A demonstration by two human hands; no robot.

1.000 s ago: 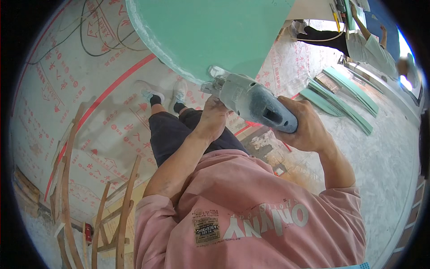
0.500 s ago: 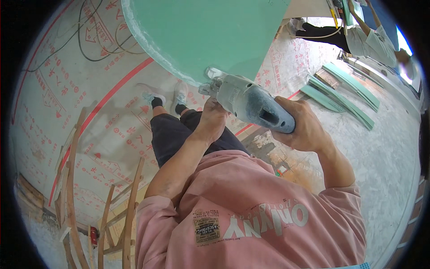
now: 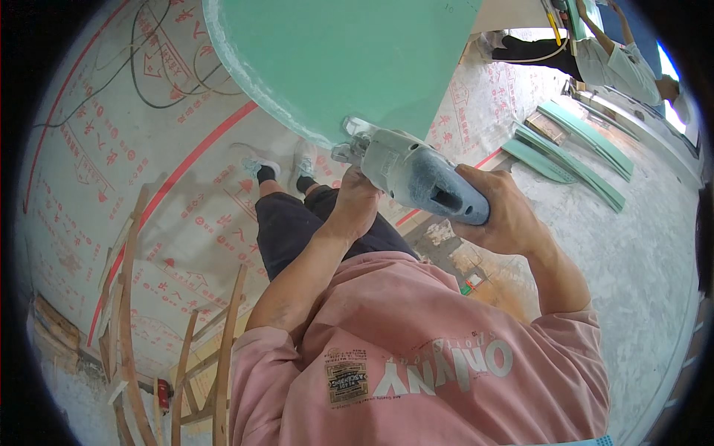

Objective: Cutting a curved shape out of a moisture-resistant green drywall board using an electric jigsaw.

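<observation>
A dusty grey-and-blue jigsaw [image 3: 424, 175] reaches the near rounded edge of a large green board [image 3: 349, 59], its metal front end and clear guard at that edge. My right hand [image 3: 506, 212] is wrapped round the saw's rear handle. Under the front of the body, my left hand [image 3: 357, 204] is closed against the tool, its fingertips partly hidden by it. White dust lines the board's curved edge. The blade cannot be made out.
Several green board strips [image 3: 573, 152] lie on the floor at right. Wooden frames [image 3: 204, 357] stand at lower left. Cables [image 3: 137, 67] cross the printed floor sheet at upper left. Another person [image 3: 617, 70] is at far upper right, beside a work surface [image 3: 513, 15].
The whole view has shifted slightly. Both hands keep the same hold on the jigsaw, and its front stays at the board's edge.
</observation>
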